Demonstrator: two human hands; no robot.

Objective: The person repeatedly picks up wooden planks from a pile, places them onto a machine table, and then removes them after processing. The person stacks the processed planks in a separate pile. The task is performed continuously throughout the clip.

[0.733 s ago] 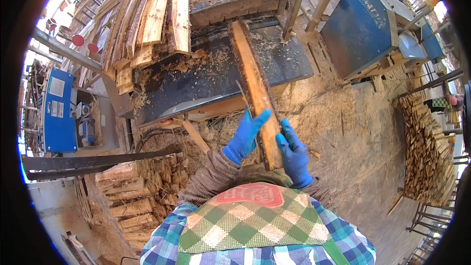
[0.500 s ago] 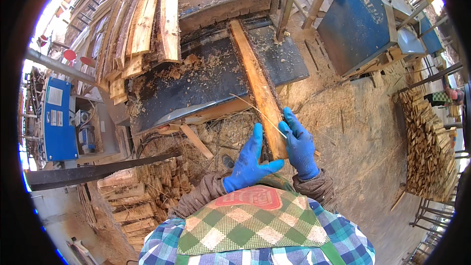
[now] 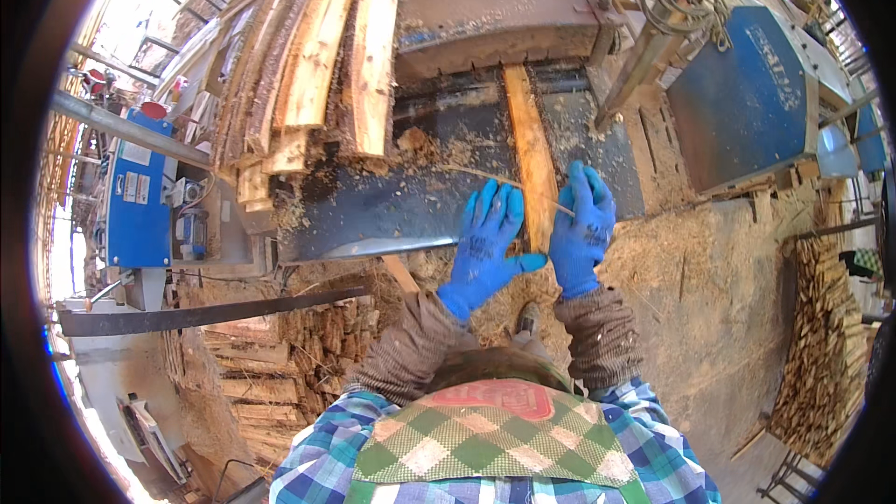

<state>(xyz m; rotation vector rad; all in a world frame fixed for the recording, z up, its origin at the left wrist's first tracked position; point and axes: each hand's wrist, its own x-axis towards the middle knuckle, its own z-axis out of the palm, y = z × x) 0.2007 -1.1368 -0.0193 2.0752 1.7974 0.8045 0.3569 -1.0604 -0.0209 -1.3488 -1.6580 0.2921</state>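
Head view: left hand [image 3: 485, 247] and right hand [image 3: 582, 233], blue gloves, lay flat and open beside plank [image 3: 532, 154], mid-frame on saw table [image 3: 392, 210]. Best push straight, fingers clear.

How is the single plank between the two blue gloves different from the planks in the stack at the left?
The single plank lies alone on the dark machine table, flat, its face smooth and orange-brown. The stacked planks lie piled together, paler, with rough bark edges. Both are long, narrow wood, pointing away from the person.

Plank [image 3: 532, 145] far end hidden under machine housing [image 3: 495, 23]; near end behind gloved hands.
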